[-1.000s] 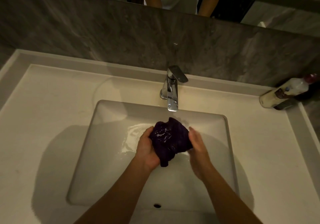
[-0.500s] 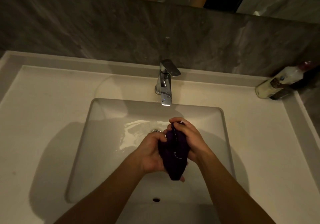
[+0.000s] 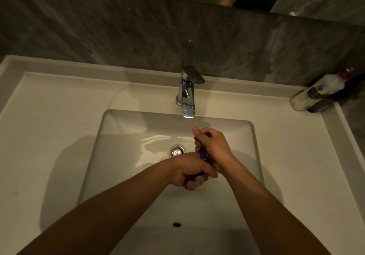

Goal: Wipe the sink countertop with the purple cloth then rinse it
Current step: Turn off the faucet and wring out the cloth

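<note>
The purple cloth [image 3: 203, 154] is held twisted over the sink basin [image 3: 122, 136], below the chrome faucet [image 3: 187, 94]. Its near end is enclosed by the left hand [image 3: 189, 171], fingers wrapped tight, and its far end is gripped by the right hand [image 3: 213, 146]. A bottle [image 3: 320, 90] lies at the bench's [image 3: 49, 126] far right corner.

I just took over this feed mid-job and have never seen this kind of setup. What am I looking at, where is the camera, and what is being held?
There is no machine: a person works with bare hands, filmed by a camera on their head looking down at a white sink basin. The left hand and right hand both squeeze a twisted purple cloth over the basin, just below the chrome faucet. The drain has wet sheen around it. On the countertop, a bottle leans in the far right corner.
</note>
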